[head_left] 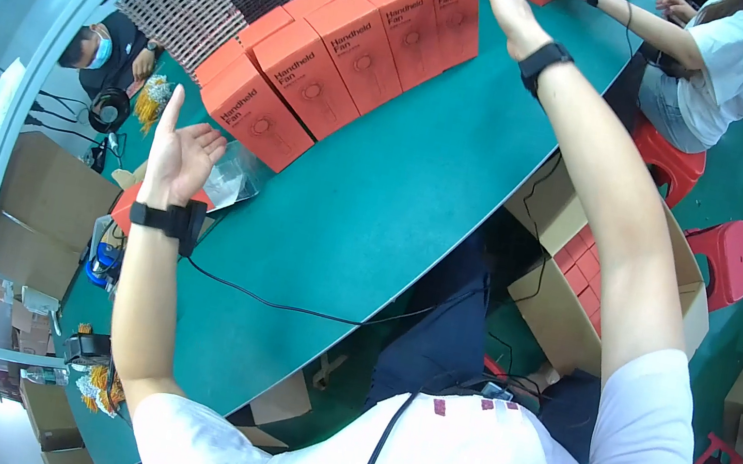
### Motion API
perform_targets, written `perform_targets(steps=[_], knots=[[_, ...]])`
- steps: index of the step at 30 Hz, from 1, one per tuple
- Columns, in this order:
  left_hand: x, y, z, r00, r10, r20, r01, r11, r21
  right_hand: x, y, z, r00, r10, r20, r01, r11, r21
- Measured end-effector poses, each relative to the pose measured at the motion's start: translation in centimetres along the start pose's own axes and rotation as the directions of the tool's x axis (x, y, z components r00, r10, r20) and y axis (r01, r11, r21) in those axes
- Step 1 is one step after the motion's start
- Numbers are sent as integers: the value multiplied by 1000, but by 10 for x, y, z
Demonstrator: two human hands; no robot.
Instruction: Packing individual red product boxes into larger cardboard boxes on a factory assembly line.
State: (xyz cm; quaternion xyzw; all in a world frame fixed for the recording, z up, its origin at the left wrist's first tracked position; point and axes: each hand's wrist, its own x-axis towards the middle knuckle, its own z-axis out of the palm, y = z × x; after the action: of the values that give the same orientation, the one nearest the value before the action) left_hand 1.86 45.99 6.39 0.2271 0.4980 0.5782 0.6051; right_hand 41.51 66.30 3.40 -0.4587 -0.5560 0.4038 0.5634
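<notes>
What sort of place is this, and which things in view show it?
Probably a packing or assembly workshop: matching orange boxes stand lined up on a long green worktable, an open carton beside it holds reddish packages, and another person sits near the far end.

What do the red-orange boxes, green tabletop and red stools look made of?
Red-orange boxes: probably matte printed card, from flat faces and crisp edges.
Green tabletop: rubber mat or laminate, unclear which; even colour, soft sheen.
Red stools: likely smooth plastic, judging by rounded moulded forms.
</notes>
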Motion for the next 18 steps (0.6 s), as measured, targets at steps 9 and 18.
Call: perform_targets(steps=[9,18], knots=[[26,-6,29,995,-96,-36,102,947,306,61,8,6,841,354,410,-346,933,-96],[27,-1,57,996,-91,19,77,924,374,-15,-21,-62,861,408,305,-414,909,-47]])
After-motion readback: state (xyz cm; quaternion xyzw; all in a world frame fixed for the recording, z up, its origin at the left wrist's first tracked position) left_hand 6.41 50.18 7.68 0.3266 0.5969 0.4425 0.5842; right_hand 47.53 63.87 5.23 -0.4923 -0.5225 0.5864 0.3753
